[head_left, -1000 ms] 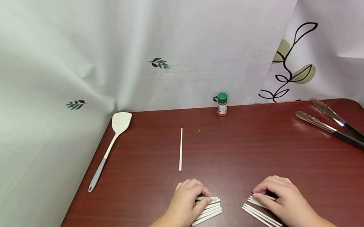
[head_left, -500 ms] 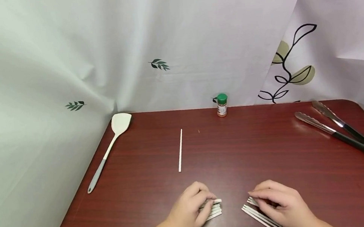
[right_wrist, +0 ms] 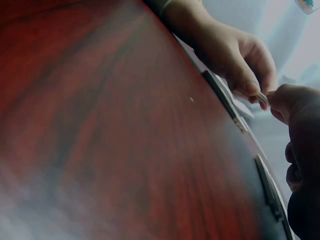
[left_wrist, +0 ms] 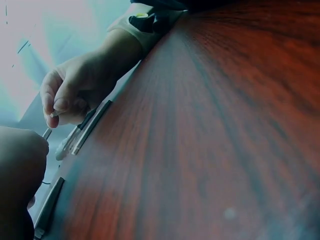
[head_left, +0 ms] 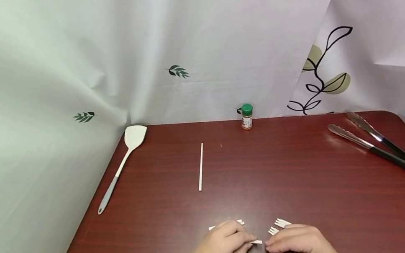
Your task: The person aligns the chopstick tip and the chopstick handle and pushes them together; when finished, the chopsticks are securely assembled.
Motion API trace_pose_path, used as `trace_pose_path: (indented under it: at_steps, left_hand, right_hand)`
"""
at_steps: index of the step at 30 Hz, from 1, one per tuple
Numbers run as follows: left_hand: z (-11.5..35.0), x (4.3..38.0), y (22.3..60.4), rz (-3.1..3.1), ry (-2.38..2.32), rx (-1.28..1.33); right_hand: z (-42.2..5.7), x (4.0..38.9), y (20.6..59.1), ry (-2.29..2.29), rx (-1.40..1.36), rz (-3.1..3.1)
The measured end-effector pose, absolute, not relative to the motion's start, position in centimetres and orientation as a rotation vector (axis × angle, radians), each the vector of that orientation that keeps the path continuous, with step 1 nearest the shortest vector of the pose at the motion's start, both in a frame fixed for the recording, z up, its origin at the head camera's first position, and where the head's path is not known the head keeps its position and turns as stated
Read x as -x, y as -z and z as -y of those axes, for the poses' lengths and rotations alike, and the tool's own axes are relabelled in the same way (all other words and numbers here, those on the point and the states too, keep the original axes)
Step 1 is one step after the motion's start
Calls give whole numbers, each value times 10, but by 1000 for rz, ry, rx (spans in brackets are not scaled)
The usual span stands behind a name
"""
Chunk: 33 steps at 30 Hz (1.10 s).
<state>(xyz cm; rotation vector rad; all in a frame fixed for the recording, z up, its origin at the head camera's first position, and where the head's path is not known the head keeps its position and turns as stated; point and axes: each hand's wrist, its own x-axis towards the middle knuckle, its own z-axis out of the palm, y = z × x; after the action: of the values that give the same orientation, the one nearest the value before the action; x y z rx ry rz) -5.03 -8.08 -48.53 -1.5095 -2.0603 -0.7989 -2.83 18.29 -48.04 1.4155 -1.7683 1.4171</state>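
My left hand (head_left: pixel 222 244) pinches a thin white stick (head_left: pixel 256 242), whose end pokes out past the fingertips toward the right. Facing it, my right hand (head_left: pixel 300 244) has thumb and fingers together close to that end. In the left wrist view, a small pale tip (left_wrist: pixel 53 114) shows between the right thumb and finger; most of it is hidden. White sticks (head_left: pixel 240 222) lie partly under the left hand. Two small groups of similar sticks (head_left: pixel 282 222) lie by the right hand, which covers much of them. A single white stick (head_left: pixel 200 166) lies apart, farther up the table.
A white spatula (head_left: pixel 118 169) with a grey handle lies along the left edge of the dark red table (head_left: pixel 286 162). At the back stands a green-capped spice jar (head_left: pixel 247 117). Metal tongs (head_left: pixel 379 142) with black handles lie on the right. White cloth (head_left: pixel 214 36) hangs behind.
Both hands have moved toward each other and nearer the table's front. The left hand has left its pile with a stick, and the right hand has shifted left.
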Motion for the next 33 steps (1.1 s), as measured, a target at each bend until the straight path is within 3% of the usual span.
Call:
trace_pose_path:
  at_steps: [33]
  left_hand:
    - [75, 44, 490, 2001, 948, 1585]
  right_hand:
    - [-176, 26, 475, -1434, -1385, 1720]
